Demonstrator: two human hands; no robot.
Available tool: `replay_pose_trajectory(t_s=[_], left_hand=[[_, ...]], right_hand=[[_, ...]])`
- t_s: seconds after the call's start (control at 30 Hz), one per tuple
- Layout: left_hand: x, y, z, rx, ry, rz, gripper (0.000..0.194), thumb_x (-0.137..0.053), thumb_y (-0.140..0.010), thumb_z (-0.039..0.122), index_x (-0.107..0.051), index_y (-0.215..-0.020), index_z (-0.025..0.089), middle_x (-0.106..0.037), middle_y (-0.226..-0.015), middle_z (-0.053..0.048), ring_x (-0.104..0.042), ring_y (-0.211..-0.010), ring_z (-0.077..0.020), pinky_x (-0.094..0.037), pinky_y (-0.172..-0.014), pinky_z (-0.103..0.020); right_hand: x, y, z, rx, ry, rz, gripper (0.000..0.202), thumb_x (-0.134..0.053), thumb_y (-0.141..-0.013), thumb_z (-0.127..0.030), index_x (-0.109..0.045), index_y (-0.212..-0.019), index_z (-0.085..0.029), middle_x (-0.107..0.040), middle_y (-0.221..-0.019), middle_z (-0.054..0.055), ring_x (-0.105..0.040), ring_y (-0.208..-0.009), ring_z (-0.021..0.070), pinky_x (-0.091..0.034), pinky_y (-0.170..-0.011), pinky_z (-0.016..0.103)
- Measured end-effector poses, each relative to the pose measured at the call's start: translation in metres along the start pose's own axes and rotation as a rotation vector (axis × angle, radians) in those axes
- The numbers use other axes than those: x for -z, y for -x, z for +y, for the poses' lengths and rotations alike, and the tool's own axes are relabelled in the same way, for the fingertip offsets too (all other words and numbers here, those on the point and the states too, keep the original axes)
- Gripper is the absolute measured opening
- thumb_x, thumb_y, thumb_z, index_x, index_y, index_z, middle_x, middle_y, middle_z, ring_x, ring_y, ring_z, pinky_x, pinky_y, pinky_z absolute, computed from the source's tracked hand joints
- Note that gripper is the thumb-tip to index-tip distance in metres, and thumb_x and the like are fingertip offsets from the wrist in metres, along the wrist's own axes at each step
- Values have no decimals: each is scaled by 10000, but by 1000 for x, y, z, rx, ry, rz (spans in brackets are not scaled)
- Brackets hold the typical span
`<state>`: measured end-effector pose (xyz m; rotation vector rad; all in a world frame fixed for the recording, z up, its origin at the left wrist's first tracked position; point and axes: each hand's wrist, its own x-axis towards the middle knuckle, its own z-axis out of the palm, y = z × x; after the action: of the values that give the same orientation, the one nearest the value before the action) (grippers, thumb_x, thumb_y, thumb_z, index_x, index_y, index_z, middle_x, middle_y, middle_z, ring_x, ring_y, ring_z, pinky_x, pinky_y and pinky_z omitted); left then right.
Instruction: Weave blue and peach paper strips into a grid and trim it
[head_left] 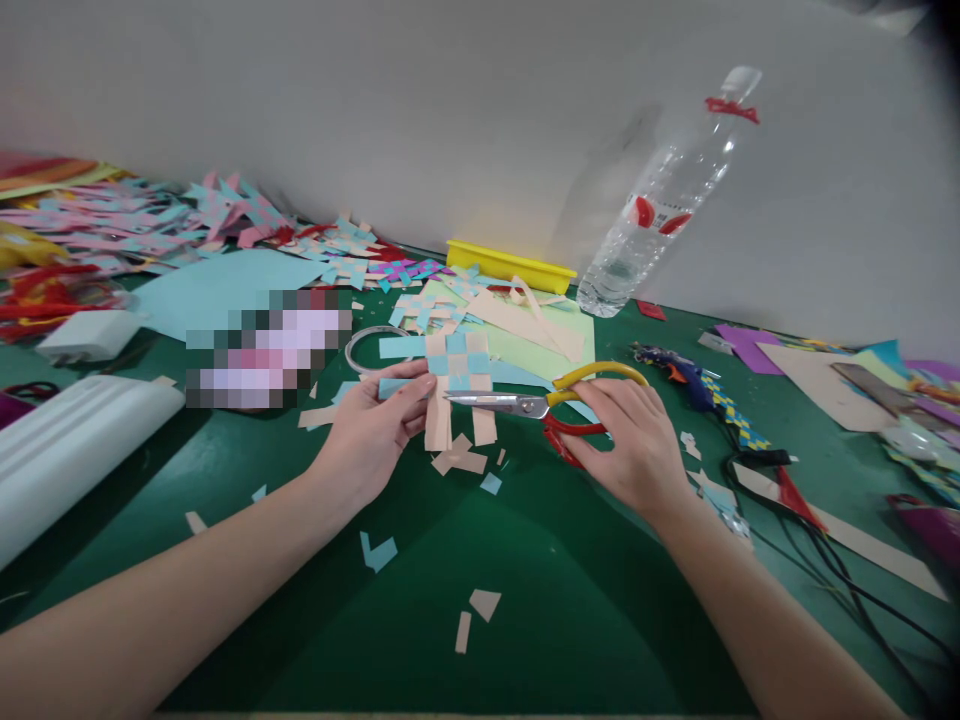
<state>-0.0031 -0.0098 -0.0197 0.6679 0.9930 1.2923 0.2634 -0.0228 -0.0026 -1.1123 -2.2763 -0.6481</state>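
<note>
A woven paper square [456,385] of blue and peach strips sat just above the green tabletop [525,580], my left hand [373,430] pinching its left edge in a closed grip. My right hand [634,440] gripped the yellow and red handles of the scissors [536,404], blades nearly together at the peach strips hanging from the weave. Paper scraps [469,460] lay beneath. Behind stood a tape ring [365,348], a yellow tray [510,266] and a tilted plastic bottle [664,205].
</note>
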Motion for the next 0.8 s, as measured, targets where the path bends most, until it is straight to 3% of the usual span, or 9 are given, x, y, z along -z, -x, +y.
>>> replay_pose_trajectory(t_s=[0.63,0.8], left_hand=[[2,0,1,28,9,-54,276,-737,-736,157,-654,-997,190,-697,-798,-30,-648,-676,-114,-565,-598,-189],[3,-2,1,35,-23,-8,344,-742,-730,154,-637,-1054,197,-703,-866,-48,-669,-733,-138,-583,-623,-207]], right_hand=[[-2,1,1,-28,-32,0,301,-610,-810,-259,-550,-1091,-170,-643,-987,105,-605,-912,250,-483,-823,418],[-5,3,-1,-99,-112,4,341,-627,-771,-237,-532,-1095,-192,-637,-1021,102,-601,-962,265,-479,-840,429]])
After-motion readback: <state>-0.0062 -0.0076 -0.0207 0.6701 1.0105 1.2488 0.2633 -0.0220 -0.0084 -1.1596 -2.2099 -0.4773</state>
